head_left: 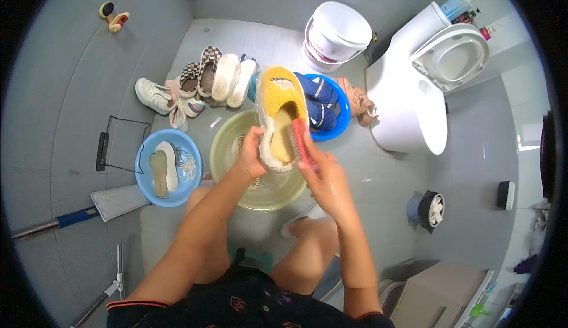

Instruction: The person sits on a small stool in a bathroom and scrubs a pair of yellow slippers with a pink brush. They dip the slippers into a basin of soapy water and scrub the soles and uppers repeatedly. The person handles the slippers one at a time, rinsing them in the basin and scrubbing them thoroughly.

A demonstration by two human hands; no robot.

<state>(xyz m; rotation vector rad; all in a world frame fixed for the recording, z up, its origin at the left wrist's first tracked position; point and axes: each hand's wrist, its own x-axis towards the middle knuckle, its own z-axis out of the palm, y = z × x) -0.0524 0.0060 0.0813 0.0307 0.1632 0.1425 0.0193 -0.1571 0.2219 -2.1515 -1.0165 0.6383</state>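
Note:
A yellow slipper (280,94) with a white sole edge is held up over the olive-green basin (223,171), its toe pointing away from me. My left hand (253,153) grips its heel end from the left. In my right hand (324,177) is a pink scrubbing brush (300,141), its bristles against the slipper's right inner edge by the opening. Cloudy water lies in the basin, and a patterned item shows partly there behind my left hand and wrist.
Left stands a light-blue basin (197,177) with insoles and laces. Several shoes (228,79) line up behind. Blue slippers (322,115) sit in a blue basin (345,121). A white bucket (334,38), toilet (408,112), brown sandals (359,100), flat mop (121,202) and waste bin (431,211) stand around.

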